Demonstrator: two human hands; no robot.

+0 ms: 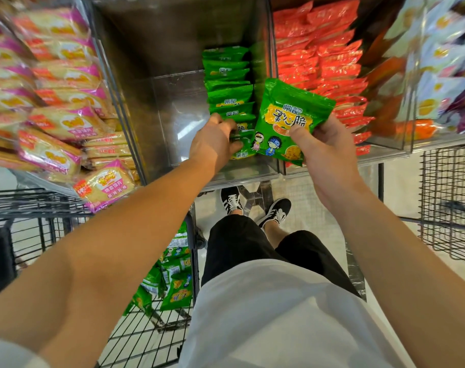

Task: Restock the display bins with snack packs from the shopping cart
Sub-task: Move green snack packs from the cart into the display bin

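Observation:
A clear display bin (173, 107) in the middle holds a row of green snack packs (230, 86) standing along its right wall. My left hand (212, 144) reaches into the bin and grips the nearest packs of that row at the front. My right hand (324, 150) holds a small stack of green snack packs (287, 118) above the bin's front right corner, thumb on the printed face. Several more green packs (173, 274) lie in the wire shopping cart (136, 338) at lower left.
The left bin holds pink and yellow biscuit packs (56, 102). Red packs (321, 57) fill the bin to the right, and pale blue packs (443, 54) fill the far right one. A wire basket (449, 203) stands at right. My legs and shoes (255, 205) are below the shelf.

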